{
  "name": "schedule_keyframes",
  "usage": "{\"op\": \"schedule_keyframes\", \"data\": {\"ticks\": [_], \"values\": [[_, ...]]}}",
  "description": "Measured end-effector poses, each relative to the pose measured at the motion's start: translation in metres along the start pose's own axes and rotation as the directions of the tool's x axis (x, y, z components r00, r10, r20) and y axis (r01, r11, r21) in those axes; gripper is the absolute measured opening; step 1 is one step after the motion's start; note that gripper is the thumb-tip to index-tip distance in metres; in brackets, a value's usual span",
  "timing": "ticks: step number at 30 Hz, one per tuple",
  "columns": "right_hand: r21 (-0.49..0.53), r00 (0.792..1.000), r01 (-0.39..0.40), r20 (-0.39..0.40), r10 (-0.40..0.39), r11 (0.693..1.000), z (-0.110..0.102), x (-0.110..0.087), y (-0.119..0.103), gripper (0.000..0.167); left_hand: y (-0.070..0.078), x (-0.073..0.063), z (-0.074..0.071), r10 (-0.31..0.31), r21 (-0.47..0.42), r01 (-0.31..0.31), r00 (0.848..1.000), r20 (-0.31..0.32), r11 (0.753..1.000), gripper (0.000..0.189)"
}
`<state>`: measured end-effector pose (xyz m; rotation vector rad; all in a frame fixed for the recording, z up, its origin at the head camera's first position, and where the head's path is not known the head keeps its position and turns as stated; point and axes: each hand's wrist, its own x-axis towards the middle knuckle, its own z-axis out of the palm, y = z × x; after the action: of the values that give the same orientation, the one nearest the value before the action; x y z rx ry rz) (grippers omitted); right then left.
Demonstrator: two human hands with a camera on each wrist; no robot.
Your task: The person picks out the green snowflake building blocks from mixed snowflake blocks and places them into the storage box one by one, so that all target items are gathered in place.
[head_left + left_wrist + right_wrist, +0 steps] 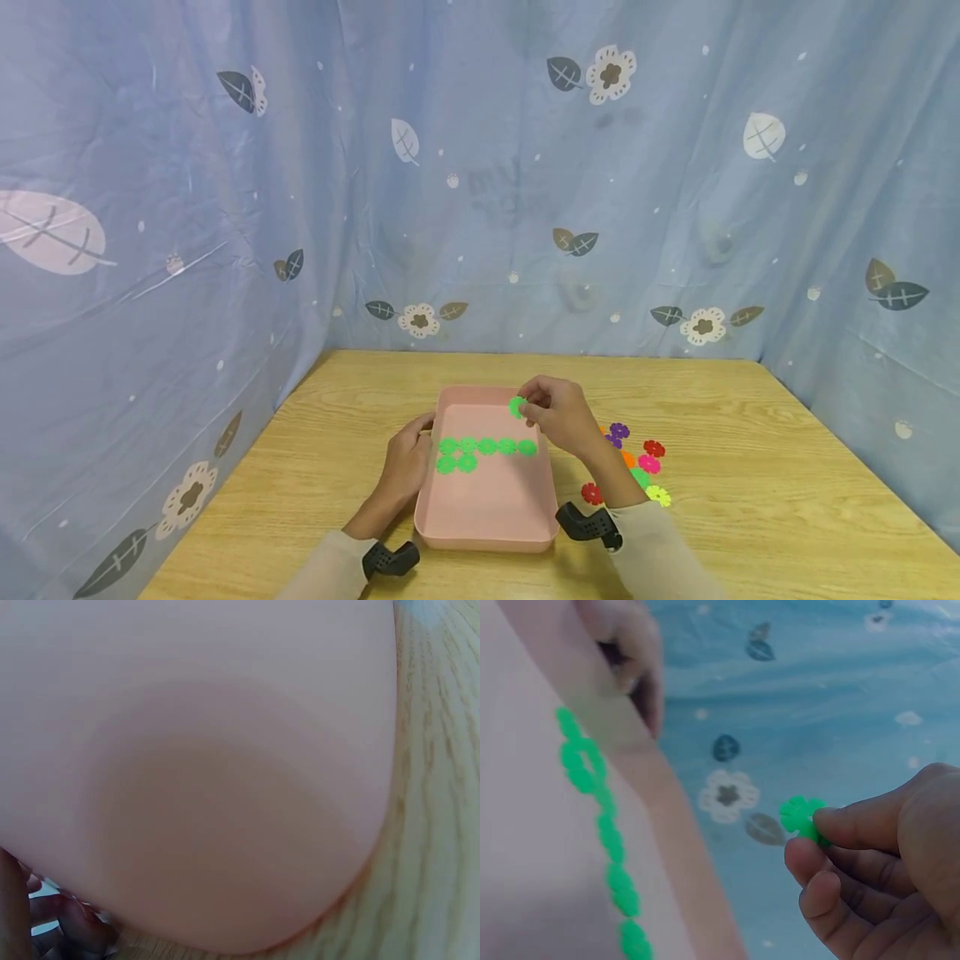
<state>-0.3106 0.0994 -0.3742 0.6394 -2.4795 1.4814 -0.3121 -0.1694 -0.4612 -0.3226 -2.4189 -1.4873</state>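
A shallow pink tray (495,510) lies on the table, and my left hand (408,458) holds its left side. In the left wrist view the tray's wall (225,667) fills most of the picture, with some fingers (82,926) low at its edge. Over the tray's far right corner, my right hand (564,414) pinches a green flower-shaped plastic piece (517,407) between thumb and fingertips. The right wrist view shows that green piece (799,812) up close. Inside the tray, several like green pieces (487,447) form a row, with two more (467,463) just below its left end.
Right of the tray, partly behind my right forearm, lie loose flower pieces: red (654,448), pink (649,463), purple (618,430), yellow (658,496), orange and green. A blue patterned curtain (517,167) surrounds the wooden table (787,500) at the back and sides.
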Motion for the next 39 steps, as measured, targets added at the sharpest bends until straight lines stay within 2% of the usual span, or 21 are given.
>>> {"op": "schedule_keyframes", "data": {"ticks": [5, 10, 20, 23, 27, 34, 39], "values": [[0.040, 0.996, -0.042, 0.083, 0.038, 0.998, 0.020, 0.003, 0.008, 0.009, -0.001, 0.000, 0.000, -0.003, -0.012, 0.003, 1.000, 0.012, 1.000, 0.045], [0.077, 0.990, -0.075, 0.129, 0.064, 0.994, 0.034, 0.005, 0.011, 0.008, -0.001, -0.001, -0.001, 0.003, -0.015, -0.003, 1.000, 0.016, 1.000, 0.045], [0.099, 0.986, -0.017, 0.167, 0.000, 0.995, 0.049, 0.008, 0.021, 0.005, -0.002, 0.000, 0.000, 0.028, 0.000, -0.028, 1.000, 0.002, 1.000, 0.045], [0.094, 0.980, -0.051, 0.197, 0.031, 0.994, 0.050, 0.007, 0.023, 0.006, -0.002, 0.000, 0.000, 0.031, -0.006, -0.031, 0.999, 0.007, 1.000, 0.045], [0.055, 0.971, -0.099, 0.223, 0.084, 0.994, 0.054, 0.007, 0.024, 0.007, -0.003, 0.000, 0.000, 0.021, -0.018, -0.020, 1.000, 0.020, 1.000, 0.045], [-0.145, 0.976, -0.030, 0.211, 0.060, 0.989, 0.061, 0.008, 0.026, 0.007, -0.002, -0.001, -0.001, 0.012, -0.017, -0.012, 0.999, 0.037, 1.000, 0.046], [-0.211, 0.968, -0.042, 0.233, 0.092, 0.977, 0.062, 0.005, 0.024, 0.014, -0.001, -0.001, -0.001, 0.009, -0.002, -0.009, 1.000, 0.022, 1.000, 0.046]]}}
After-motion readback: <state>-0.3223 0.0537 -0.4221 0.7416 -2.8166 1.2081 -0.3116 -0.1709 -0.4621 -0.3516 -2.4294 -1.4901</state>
